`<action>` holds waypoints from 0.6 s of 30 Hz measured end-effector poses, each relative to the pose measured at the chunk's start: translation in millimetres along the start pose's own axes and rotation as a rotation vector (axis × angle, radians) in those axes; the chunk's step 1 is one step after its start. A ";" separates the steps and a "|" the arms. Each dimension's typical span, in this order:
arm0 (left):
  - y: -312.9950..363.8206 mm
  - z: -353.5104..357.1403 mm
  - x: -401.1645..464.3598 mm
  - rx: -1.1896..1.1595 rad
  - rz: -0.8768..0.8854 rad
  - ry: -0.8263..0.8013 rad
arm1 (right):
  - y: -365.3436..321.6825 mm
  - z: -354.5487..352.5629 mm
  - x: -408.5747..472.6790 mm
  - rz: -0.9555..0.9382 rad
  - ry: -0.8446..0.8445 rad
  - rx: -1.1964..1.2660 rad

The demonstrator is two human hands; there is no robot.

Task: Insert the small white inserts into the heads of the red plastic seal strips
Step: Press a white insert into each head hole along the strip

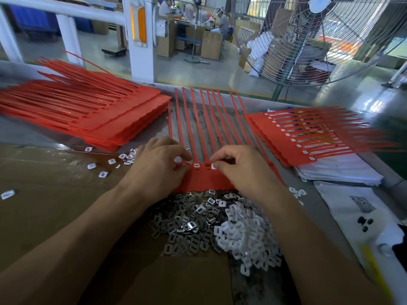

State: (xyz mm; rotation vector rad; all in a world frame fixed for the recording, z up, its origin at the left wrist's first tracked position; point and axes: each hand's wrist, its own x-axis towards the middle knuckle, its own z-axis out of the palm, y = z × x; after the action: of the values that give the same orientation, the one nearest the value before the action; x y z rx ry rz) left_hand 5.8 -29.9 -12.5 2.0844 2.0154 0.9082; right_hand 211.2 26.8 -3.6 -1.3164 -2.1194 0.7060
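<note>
Head view looks down on a grey bench with a brown cardboard sheet over its left part. At the far left lies a big stack of red seal strips, their tails pointing away to the left. At the right, a second stack lies on white bags, its heads already showing white inserts. In the middle lies 1 joined sheet of red strips, tails running away from the person, heads near the hands. Below it sits a heap of grey metal clips, touching a heap of loose white inserts to its right. A few more white pieces lie scattered to the left on the cardboard. The left hand rests on the sheet's heads with fingers curled, pinching at the strip. The right hand pinches 1 white insert at a head, beside a head with a seated insert.
</note>
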 end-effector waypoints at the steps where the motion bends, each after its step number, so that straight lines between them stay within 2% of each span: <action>1: 0.6 -0.3 -0.3 0.006 0.015 -0.020 | 0.5 3.9 2.1 0.018 0.007 0.008; 6: 1.6 -2.4 -1.5 0.036 0.047 -0.111 | -1.8 11.8 10.1 0.028 0.044 -0.013; 18: 2.5 -3.0 -2.8 0.033 0.034 -0.146 | -9.7 12.3 11.6 0.036 -0.029 -0.076</action>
State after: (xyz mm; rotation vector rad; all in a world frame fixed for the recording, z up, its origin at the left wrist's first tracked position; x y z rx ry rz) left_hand 6.7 -33.8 -9.8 2.1402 1.9401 0.7094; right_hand 192.3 31.8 -3.8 -1.3958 -2.1697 0.6684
